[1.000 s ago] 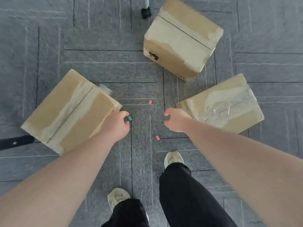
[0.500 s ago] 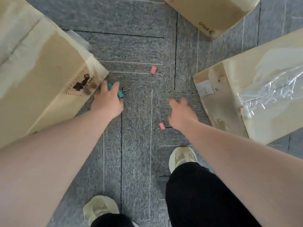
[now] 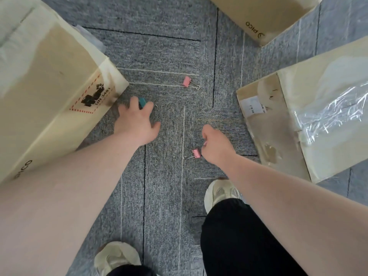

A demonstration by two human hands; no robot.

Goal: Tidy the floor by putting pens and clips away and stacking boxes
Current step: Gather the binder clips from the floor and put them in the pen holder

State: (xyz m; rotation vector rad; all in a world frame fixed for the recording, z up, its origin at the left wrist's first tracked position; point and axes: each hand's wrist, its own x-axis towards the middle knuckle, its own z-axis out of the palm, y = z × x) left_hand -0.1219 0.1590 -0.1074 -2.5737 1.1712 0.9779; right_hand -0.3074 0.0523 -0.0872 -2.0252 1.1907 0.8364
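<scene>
My left hand [image 3: 137, 122] reaches down to the carpet with its fingers spread over a teal binder clip [image 3: 142, 101]. The clip shows between two fingertips, and the thumb is held away from it. My right hand [image 3: 216, 145] is curled with its fingertips right beside a pink binder clip [image 3: 196, 152] lying on the floor; whether it grips the clip is hidden. A second pink binder clip [image 3: 187, 82] lies alone farther ahead. Three taped cardboard boxes surround this patch: one at the left [image 3: 45, 92], one at the right [image 3: 310, 108], one at the top right [image 3: 264, 14].
Grey carpet tiles [image 3: 169, 196] cover the floor. My two pale shoes [image 3: 221, 193] [image 3: 116, 255] and a black trouser leg [image 3: 243, 240] are at the bottom. Loose clear tape [image 3: 334, 108] hangs on the right box. No pens are visible.
The view has dropped closer to the floor, so the boxes have moved out to the edges. Both hands have gone lower, the left onto the teal clip, the right beside the near pink clip.
</scene>
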